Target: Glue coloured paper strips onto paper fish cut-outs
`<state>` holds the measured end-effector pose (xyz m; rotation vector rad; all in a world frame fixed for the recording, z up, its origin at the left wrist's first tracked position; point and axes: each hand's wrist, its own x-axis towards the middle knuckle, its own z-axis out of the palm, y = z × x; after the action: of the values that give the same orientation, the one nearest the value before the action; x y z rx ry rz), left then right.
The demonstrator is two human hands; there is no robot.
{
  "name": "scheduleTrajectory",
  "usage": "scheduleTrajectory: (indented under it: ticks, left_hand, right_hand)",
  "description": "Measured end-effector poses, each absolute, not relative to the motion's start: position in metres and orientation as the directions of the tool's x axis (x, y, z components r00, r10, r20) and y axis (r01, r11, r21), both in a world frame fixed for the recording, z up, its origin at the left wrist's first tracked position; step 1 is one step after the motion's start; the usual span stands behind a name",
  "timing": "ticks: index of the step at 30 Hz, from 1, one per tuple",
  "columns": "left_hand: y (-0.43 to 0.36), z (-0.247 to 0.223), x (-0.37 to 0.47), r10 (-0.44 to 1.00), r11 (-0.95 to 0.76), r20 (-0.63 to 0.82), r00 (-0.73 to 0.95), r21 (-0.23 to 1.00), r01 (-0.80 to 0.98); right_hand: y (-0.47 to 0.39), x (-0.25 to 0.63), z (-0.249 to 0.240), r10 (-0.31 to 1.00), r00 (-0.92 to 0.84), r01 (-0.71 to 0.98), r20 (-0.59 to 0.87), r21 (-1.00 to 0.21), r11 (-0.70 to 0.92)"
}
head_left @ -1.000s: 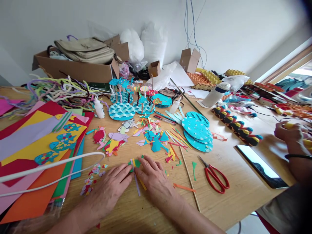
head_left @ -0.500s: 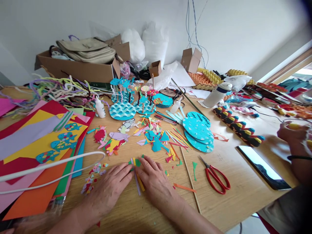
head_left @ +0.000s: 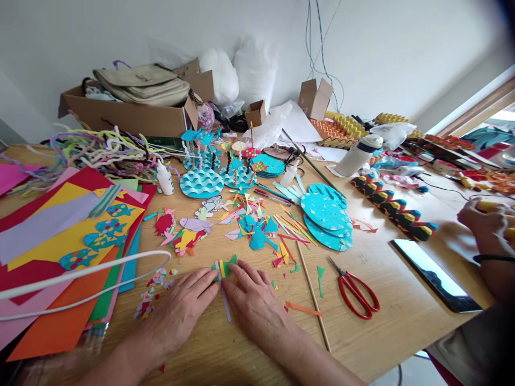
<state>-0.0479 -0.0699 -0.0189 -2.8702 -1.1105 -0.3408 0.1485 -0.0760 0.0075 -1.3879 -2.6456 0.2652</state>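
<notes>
A small green paper fish (head_left: 230, 266) lies flat on the table between my hands. Across it run a narrow lilac strip (head_left: 226, 308) and a yellow strip (head_left: 221, 267). My left hand (head_left: 183, 300) pins the fish's left side with its fingertips, the fingers close together. From the right, my right hand (head_left: 251, 297) presses on the fish and the yellow strip with bent fingers. The yellow strip's lower part is hidden by that hand, while the lilac tail sticks out towards me. Paper dots (head_left: 147, 304) lie left of my left hand.
Red-handled scissors (head_left: 358, 292), a thin stick (head_left: 311, 292) and a phone (head_left: 434, 273) lie to the right. Coloured sheets (head_left: 40, 316) and a white cable (head_left: 120, 260) are at left. Paper scraps (head_left: 257, 230) spread beyond my hands. Another person's hand (head_left: 483, 222) works at far right.
The yellow strip's lower end, earlier visible beside the lilac one, is now covered by my right hand. That hand has shifted slightly right; my left hand stays in place.
</notes>
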Motion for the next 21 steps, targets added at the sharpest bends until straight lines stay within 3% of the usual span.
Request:
scheduleTrajectory:
  ticks: [21]
  left_hand:
    - [-0.0675,-0.021,-0.0506,0.679,-0.723,0.245,0.692,0.061,0.688]
  right_hand:
    - [-0.0763,0.1516,0.0087,0.82,-0.568,0.79,0.066,-0.236,0.566]
